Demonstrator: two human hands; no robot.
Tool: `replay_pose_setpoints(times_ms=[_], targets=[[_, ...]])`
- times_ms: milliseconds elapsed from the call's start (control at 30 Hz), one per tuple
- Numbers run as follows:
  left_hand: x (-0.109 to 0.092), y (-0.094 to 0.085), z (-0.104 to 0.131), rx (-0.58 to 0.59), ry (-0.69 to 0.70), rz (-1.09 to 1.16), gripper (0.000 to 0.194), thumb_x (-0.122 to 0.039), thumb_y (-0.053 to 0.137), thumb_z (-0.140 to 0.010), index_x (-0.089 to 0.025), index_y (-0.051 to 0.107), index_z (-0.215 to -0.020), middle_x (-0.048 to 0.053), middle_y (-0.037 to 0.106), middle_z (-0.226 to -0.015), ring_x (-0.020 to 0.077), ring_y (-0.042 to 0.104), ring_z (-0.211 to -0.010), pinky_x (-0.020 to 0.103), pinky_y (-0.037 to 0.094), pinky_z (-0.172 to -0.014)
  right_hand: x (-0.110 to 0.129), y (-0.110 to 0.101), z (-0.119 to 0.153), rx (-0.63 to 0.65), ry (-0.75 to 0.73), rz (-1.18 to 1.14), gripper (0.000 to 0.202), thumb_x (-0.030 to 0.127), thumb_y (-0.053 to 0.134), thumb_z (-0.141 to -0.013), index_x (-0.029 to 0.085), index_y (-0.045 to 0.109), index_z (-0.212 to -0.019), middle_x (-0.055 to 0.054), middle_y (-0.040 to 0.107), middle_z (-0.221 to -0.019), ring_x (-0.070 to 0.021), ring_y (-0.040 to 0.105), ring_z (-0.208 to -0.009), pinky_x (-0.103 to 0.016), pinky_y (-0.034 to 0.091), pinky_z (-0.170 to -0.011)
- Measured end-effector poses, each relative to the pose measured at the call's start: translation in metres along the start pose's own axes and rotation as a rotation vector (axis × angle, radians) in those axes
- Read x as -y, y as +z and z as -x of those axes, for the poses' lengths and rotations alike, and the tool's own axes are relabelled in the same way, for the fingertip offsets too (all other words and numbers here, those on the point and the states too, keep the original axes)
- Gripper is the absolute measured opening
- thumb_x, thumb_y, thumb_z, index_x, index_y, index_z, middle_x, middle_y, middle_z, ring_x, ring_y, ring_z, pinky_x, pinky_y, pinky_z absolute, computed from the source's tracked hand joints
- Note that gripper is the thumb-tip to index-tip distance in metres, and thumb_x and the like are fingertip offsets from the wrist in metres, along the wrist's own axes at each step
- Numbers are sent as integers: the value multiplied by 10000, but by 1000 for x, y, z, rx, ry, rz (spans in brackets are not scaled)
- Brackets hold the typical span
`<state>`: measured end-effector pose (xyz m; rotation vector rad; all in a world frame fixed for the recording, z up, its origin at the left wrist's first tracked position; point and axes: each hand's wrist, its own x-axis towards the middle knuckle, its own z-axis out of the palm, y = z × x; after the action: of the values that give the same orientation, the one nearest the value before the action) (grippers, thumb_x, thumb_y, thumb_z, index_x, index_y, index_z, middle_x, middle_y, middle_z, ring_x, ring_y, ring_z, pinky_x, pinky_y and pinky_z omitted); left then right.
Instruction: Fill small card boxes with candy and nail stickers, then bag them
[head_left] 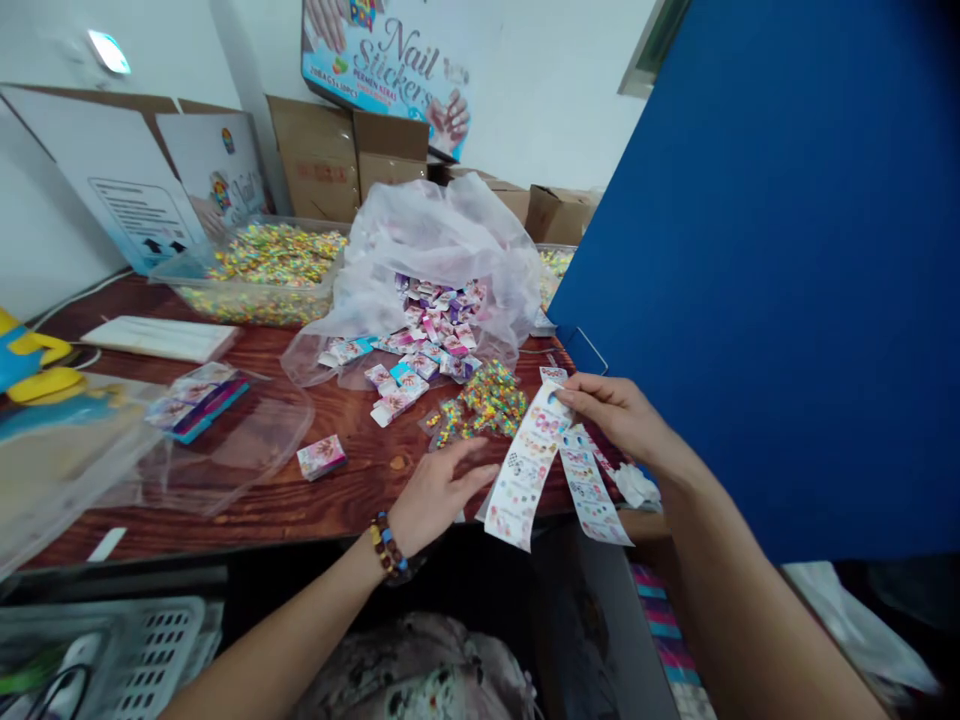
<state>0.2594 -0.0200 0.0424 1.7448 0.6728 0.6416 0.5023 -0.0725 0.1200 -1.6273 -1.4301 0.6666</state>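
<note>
My right hand [611,410] pinches the top end of a sticker strip [525,465], which hangs down over the table's front edge. Another sticker strip [592,490] hangs just right of it, below the same hand. My left hand [442,490], with a beaded bracelet at the wrist, is held palm down left of the strip, fingers apart and with nothing in it. Beyond its fingertips lies a heap of small colourful candy packets [491,395]. A small pink box [322,457] rests on the dark wooden table [360,490] to the left.
Small boxes [442,320] spill from a translucent bag [450,230] at the centre back. Left of it stands a clear tub [255,300] of candy. A blue panel [750,280] rises at the right. Plastic bags [225,460] and a white basket [165,640] are at the left.
</note>
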Motion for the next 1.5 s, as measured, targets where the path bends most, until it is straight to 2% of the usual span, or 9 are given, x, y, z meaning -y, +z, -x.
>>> replay_pose_setpoints(times_ms=[100, 233, 400, 567, 700, 867, 1100, 1333, 1500], targets=[[12, -1, -2, 41, -77, 112, 244, -347, 579, -856, -174, 729, -939, 51, 746, -943, 205, 671, -848, 270, 490, -753, -9, 33, -4, 48, -71, 22, 338, 459, 553, -844, 188, 576, -645, 23, 497, -581, -120, 427, -553, -245, 326, -523], [28, -9, 4, -26, -176, 215, 246, -381, 615, -817, -157, 716, -809, 35, 725, -804, 169, 634, -719, 248, 459, -668, -12, 60, 5, 23, -135, 165, 332, 406, 496, -893, 192, 547, -645, 30, 457, -578, -116, 397, -550, -243, 290, -518], [32, -9, 5, 10, -314, 400, 330, -477, 632, -790, -163, 691, -871, 22, 699, -790, 141, 605, -654, 244, 452, -618, -12, 69, 10, 20, -135, 303, 348, 375, 464, -904, 199, 480, -605, 47, 407, -532, -103, 377, -505, -238, 270, -502], [35, -5, 3, -6, -278, 354, 272, -404, 715, -704, -137, 679, -666, 3, 651, -644, 114, 540, -585, 223, 397, -572, -11, 70, 17, -46, -137, 326, 325, 361, 461, -926, 198, 578, -670, 34, 517, -555, -117, 470, -520, -233, 338, -509], [38, -8, 5, -142, -385, 559, 312, -436, 752, -645, -140, 664, -693, -3, 648, -631, 117, 559, -564, 227, 418, -556, -2, 96, 50, 53, -348, 382, 231, 285, 463, -948, 232, 687, -922, -38, 731, -911, -185, 666, -819, -294, 492, -740], [36, -16, 9, -142, -432, 693, 417, -502, 770, -630, -148, 669, -825, 23, 684, -729, 135, 620, -621, 255, 492, -602, -10, 133, 85, 109, -496, 491, 220, 172, 542, -889, 251, 690, -1030, -69, 717, -1104, -231, 649, -1054, -437, 453, -981], [32, -15, 15, -55, -356, 511, 311, -413, 770, -636, -137, 696, -760, 10, 661, -703, 117, 573, -617, 225, 459, -596, -21, 124, 75, 17, -351, 309, 181, 206, 533, -927, 258, 683, -1012, -39, 746, -979, -195, 682, -902, -368, 498, -816], [37, -16, 16, -39, -296, 387, 314, -447, 699, -719, -145, 691, -804, 14, 669, -739, 139, 580, -670, 248, 457, -657, -20, 132, 69, 55, -408, 395, 185, 196, 525, -922, 220, 699, -981, -73, 719, -1012, -225, 646, -914, -396, 465, -839], [44, -17, 18, 48, -242, 298, 228, -365, 659, -755, -153, 708, -823, 21, 695, -773, 149, 600, -688, 242, 446, -664, -33, 129, 61, -80, -117, 122, 180, 292, 591, -886, 218, 676, -1026, -59, 691, -987, -207, 634, -899, -326, 482, -768]])
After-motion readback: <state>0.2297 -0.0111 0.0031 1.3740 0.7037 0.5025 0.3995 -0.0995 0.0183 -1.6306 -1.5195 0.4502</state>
